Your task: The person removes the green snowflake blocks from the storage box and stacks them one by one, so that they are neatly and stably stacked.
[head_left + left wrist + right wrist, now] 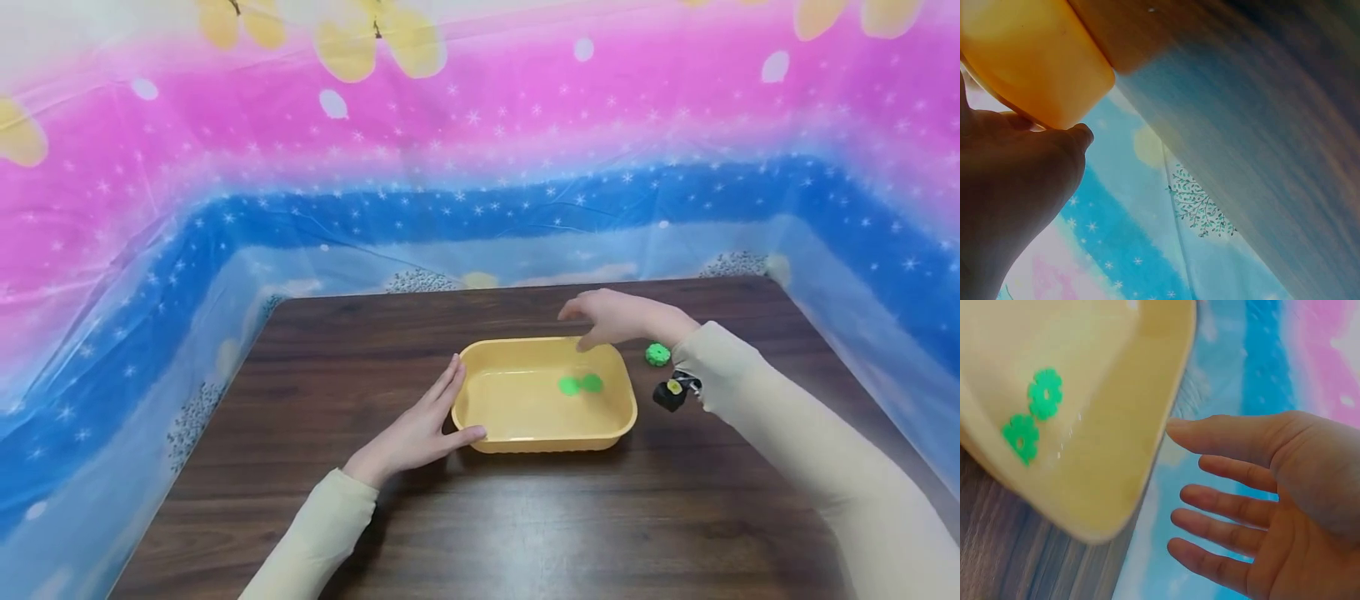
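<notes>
A yellow plastic basin (510,400) stands on the table. My left hand (412,433) rests on its left side, fingers straight along the rim and thumb over the front left corner. In the left wrist view that hand (1022,181) touches the basin's edge (1041,69). Two green flower-shaped discs with centre holes lie in the basin's right part, one disc (1045,394) beside the other disc (1021,437). Over the far right rim hovers my right hand (618,318), fingers spread and loosely bent. Nothing shows in its palm (1297,506).
A small clump of green notched pieces (657,355) lies on the table right of the basin, near the right wrist. A black wrist camera (670,395) hangs under the right sleeve. The dark wooden table (360,333) is surrounded by a patterned cloth (487,200).
</notes>
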`<state>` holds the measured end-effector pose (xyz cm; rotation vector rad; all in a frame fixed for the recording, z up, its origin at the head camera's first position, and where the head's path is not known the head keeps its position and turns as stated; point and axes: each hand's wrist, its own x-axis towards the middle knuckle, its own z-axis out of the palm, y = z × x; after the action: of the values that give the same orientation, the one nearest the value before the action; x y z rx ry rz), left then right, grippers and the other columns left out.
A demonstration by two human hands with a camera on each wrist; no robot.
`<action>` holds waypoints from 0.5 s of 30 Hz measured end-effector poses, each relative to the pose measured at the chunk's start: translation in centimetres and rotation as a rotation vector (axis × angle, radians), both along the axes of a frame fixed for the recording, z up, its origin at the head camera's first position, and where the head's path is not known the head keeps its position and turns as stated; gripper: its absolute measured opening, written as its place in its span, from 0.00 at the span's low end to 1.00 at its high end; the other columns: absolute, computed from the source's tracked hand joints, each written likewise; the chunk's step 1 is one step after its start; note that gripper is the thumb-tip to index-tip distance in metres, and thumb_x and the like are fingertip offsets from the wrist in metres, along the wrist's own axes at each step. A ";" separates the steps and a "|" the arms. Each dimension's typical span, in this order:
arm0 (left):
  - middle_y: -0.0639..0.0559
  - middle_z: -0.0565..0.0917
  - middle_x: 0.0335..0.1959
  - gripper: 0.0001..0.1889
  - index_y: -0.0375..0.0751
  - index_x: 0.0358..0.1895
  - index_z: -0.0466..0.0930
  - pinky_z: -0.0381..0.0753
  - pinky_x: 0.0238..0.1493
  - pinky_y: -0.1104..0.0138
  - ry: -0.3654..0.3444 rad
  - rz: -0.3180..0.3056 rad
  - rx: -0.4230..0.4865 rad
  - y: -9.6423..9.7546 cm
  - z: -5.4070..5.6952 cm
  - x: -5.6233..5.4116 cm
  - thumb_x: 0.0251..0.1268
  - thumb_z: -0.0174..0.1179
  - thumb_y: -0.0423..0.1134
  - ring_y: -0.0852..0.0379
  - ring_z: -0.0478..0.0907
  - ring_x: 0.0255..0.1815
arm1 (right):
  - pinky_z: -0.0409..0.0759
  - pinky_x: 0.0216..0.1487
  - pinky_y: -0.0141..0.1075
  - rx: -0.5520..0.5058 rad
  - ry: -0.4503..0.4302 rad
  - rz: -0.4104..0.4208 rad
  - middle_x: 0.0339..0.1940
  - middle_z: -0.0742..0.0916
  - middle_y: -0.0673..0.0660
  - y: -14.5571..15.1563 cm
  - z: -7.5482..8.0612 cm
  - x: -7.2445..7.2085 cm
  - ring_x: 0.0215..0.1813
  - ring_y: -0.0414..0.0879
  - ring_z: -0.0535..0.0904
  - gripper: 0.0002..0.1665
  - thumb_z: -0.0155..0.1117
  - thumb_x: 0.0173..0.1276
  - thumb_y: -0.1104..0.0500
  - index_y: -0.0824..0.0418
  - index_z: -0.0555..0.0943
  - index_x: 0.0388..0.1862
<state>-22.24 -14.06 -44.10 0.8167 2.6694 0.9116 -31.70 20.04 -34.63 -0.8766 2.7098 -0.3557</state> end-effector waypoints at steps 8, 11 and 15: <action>0.61 0.29 0.82 0.55 0.48 0.83 0.33 0.56 0.75 0.51 0.003 0.005 -0.003 -0.2 0.2 -0.3 0.66 0.57 0.69 0.54 0.40 0.82 | 0.78 0.57 0.50 0.085 0.026 0.127 0.57 0.82 0.62 -3.2 -0.4 0.5 0.58 0.57 0.79 0.26 0.72 0.66 0.61 0.64 0.79 0.63; 0.62 0.29 0.82 0.55 0.47 0.82 0.33 0.56 0.76 0.52 0.006 0.000 0.000 -0.2 0.1 -0.2 0.67 0.57 0.68 0.54 0.40 0.82 | 0.79 0.55 0.50 0.084 0.056 0.139 0.54 0.82 0.61 -3.4 -0.9 0.8 0.56 0.57 0.79 0.24 0.73 0.65 0.62 0.64 0.81 0.60; 0.63 0.29 0.82 0.56 0.49 0.83 0.33 0.56 0.76 0.52 -0.001 0.011 0.011 -0.3 -0.4 0.2 0.65 0.57 0.70 0.55 0.40 0.82 | 0.79 0.55 0.48 0.129 0.043 0.172 0.52 0.83 0.59 -3.9 -1.9 1.1 0.54 0.54 0.80 0.23 0.73 0.63 0.64 0.63 0.82 0.58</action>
<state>-22.08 -14.37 -44.46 0.8049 2.6731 0.9290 -30.57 16.19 -36.52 -1.0807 2.6362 -0.1257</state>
